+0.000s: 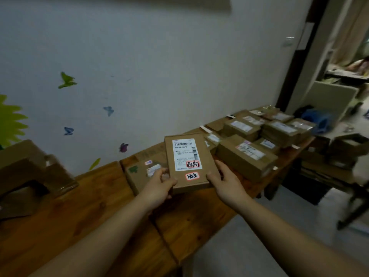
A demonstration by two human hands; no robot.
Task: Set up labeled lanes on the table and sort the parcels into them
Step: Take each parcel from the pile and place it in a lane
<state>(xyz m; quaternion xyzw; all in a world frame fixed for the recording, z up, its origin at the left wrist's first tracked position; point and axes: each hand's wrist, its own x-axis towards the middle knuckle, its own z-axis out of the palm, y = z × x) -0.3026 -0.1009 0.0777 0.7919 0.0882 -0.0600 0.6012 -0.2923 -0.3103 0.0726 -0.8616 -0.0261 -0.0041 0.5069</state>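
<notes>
The left grip (pixel 159 186) and right grip (pixel 223 180) each grasp a near corner of the parcel (pixel 187 156), held over the table (pixel 89 206). The parcel's long axis points to 12 o'clock. The pile (pixel 259 140) lies at 2 o'clock, nearer the right grip.

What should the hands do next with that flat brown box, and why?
Probably set the flat brown cardboard parcel down on the bare wooden table in front. The left hand and right hand both grip its near corners, over another brown box.
</notes>
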